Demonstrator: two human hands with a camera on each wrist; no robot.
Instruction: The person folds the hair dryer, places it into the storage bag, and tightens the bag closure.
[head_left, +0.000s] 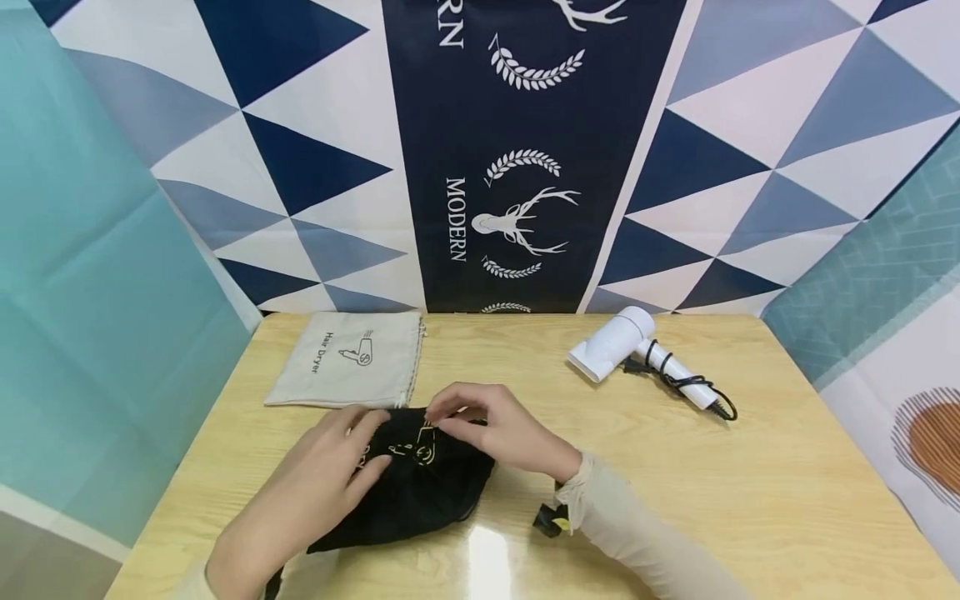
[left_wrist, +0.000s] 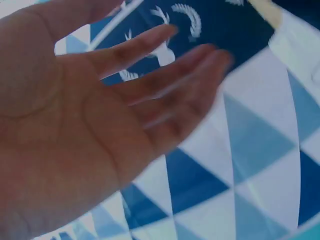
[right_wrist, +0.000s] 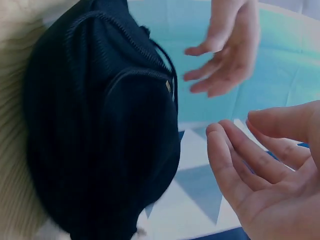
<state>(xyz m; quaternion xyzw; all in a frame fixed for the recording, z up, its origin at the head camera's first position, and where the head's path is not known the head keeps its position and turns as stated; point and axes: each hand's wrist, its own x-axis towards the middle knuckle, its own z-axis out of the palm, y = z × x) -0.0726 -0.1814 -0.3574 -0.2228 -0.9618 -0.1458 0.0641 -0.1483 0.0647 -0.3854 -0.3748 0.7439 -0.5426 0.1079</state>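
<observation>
A black cloth pouch with a yellow hair dryer print lies bulging near the front of the table. Over its left side is my left hand, whose fingers are spread and fairly straight in the left wrist view. My right hand hovers at the pouch's upper right, and the right wrist view shows its loosely bent fingers and thumb apart from each other. Nothing is held in either hand. Seen from the right wrist, the pouch stands away from both hands, with a black cord along its gathered edge.
A white hair dryer with its black cord wound round the handle lies at the back right. At the back left is a flat beige pouch with a hair dryer print. A patterned cloth hangs behind the wooden table.
</observation>
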